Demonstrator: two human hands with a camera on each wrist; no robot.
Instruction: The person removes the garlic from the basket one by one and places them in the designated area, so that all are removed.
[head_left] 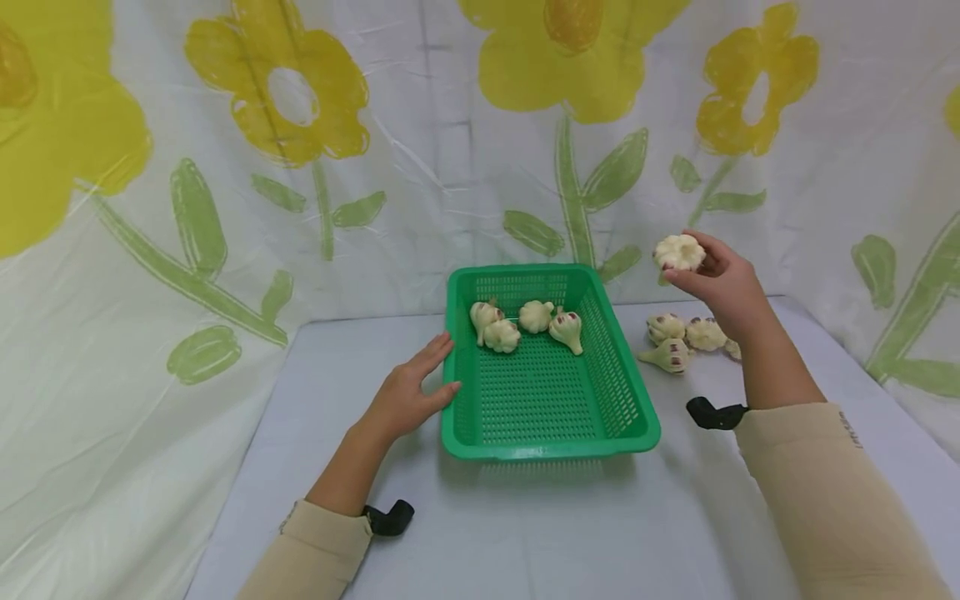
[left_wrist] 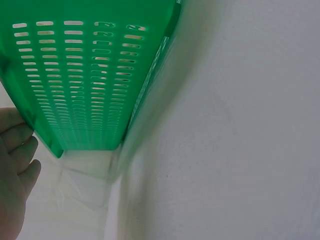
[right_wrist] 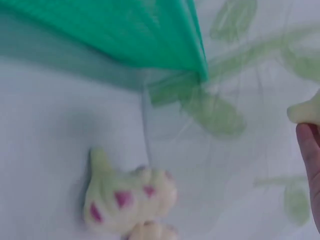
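R hand (head_left: 722, 279) pinches garlic (head_left: 678, 252), upper right of frame; L hand (head_left: 407, 393), fingers unclenched, touches basket (head_left: 551, 452), ctr. I'd say mid-transfer; next prob. needs swing left, lower, let go.

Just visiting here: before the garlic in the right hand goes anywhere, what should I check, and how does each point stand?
1. Garlic pinched by right hand: ok.
2. Left hand at basket rim: ok, touching.
3. Room inside: ok, four bulbs lie toward the far end.
4. Garlic above basket: not ok, it's off to the right.
5. Table bulbs all countable: cannot tell, right wrist partly blocks them.
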